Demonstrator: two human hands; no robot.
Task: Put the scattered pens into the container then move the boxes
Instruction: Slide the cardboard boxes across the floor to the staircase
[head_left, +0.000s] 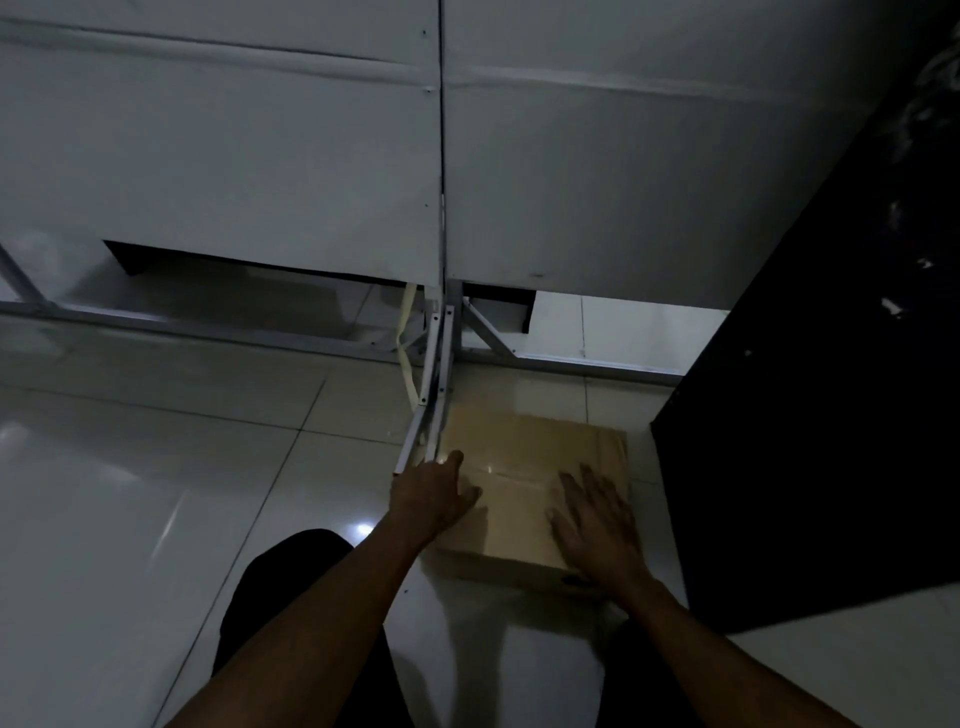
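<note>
At the bottom of the frame the person's dark trouser knees (291, 587) crouch over the glossy tiled floor (156, 493). Just above them, lower centre, both arms reach to the box (530, 462). The right grip (597, 519) lies flat on its lid with fingers spread, holding nothing. The left grip (436, 493) sits at the box's left edge, thumb up. Whether its fingers clamp that edge I cannot tell. With one palm only pressing, a lift would likely tip the box or let it slide on the slick tile. Its far left corner is close against the metal leg (431, 415), so a push upward in the frame could snag there, and the black panel (805, 415) crowds its right side. The dim light makes edges hard to judge. A cream strap (405, 353) hangs beyond the leg, below the white panels (234, 156). No pens or container show. A dark mark on the box's near face is too blurred to read, and no other writing is visible.
</note>
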